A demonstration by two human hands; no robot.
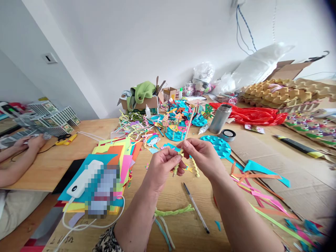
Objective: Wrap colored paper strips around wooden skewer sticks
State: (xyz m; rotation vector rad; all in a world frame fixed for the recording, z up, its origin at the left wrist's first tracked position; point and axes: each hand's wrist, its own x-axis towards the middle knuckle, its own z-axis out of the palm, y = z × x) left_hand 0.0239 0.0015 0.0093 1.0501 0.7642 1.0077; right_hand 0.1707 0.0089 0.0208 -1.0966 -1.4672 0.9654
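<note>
In front of me, my left hand (166, 163) is closed on a thin wooden stick (190, 123) that slants up to the right. A pale yellow pipe cleaner (176, 169) is coiled around the stick's lower part. Fingertips of my right hand (202, 155) pinch at the stick just above the coil; whether they grip the pipe cleaner too is partly hidden. A curled yellow length (195, 168) hangs below my right hand. On the tabletop nearer me lie a pen (196, 208), a green pipe cleaner (174, 211) and blue and white ones (164, 232).
Coloured paper (126, 164) carries a white power bank (85, 177) with a cable. Behind my hands are blue paper discs (216, 145) and a metal flask (220, 118). Paper strips (258, 190) and a utility knife (299, 146) lie right. Another person's hands (33, 142) are left, near scissors (63, 138).
</note>
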